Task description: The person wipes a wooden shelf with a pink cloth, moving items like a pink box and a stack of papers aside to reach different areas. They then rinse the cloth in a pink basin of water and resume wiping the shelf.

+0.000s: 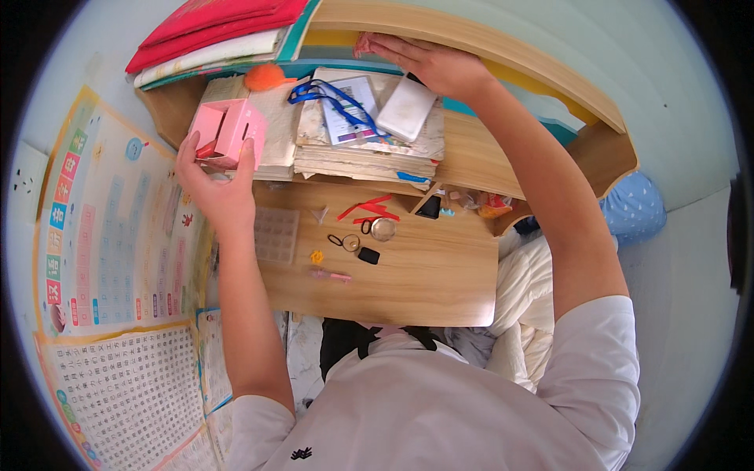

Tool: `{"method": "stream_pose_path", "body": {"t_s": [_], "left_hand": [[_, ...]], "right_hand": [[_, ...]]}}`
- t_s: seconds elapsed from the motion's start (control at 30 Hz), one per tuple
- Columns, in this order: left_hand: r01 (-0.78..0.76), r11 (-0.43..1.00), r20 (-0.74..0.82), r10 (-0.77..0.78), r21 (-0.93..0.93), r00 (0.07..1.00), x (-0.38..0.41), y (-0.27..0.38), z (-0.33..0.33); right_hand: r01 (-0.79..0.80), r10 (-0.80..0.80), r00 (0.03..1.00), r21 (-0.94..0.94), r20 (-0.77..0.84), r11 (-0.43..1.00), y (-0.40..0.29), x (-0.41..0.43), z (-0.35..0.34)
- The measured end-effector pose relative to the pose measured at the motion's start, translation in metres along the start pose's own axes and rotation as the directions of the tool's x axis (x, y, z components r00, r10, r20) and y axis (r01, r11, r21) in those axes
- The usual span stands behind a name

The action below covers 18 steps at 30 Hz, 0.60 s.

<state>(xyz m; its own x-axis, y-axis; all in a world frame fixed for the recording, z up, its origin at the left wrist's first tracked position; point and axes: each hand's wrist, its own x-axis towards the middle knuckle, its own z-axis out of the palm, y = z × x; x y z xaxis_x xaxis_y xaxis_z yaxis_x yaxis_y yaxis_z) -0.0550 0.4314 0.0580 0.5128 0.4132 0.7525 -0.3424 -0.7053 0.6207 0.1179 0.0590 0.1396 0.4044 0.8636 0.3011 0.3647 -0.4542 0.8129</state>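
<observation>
My left hand (215,182) grips a pink box (235,132) with slots at the upper left, thumb on one side and fingers on the other. Something red shows inside the box. Up at the shelf, my right hand (442,68) lies flat with a pink cloth (366,44) under its fingertips. Just below that hand, a white rectangular device (407,108) rests on a stack of worn books (365,159). A card in a clear holder (350,109) with a blue lanyard (330,100) lies beside it. Behind the box is an orange fluffy ball (264,77).
On the wooden desk (412,294) lie red strips (371,207), a clear compartment tray (275,235), a round clear container (383,229), a black item (369,255) and a yellow trinket (317,256). Folded red fabric (218,29) sits on the upper shelf. Posters (118,224) cover the left wall.
</observation>
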Motion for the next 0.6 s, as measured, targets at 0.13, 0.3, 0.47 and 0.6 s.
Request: {"method": "stream_pose_path", "body": {"t_s": [0.13,0.3,0.47,0.6], "left_hand": [[-0.056,0.996,0.011,0.056,0.069,0.998,-0.004,-0.005,-0.014],[-0.065,0.996,0.049,0.062,0.058,0.997,-0.002,-0.018,-0.045],[-0.130,0.990,0.105,0.123,0.057,0.987,0.004,-0.034,-0.068],[-0.127,0.992,0.107,0.126,-0.003,0.986,0.001,-0.042,-0.077]], "right_hand": [[-0.001,0.005,1.000,0.139,-0.027,0.990,-0.022,0.055,-0.002],[-0.102,0.083,0.970,0.072,0.226,0.992,-0.063,0.160,-0.008],[-0.120,0.157,0.987,0.578,-0.016,0.807,-0.091,0.230,0.041],[-0.173,0.188,0.981,0.695,0.055,0.698,-0.114,0.283,0.040]]}}
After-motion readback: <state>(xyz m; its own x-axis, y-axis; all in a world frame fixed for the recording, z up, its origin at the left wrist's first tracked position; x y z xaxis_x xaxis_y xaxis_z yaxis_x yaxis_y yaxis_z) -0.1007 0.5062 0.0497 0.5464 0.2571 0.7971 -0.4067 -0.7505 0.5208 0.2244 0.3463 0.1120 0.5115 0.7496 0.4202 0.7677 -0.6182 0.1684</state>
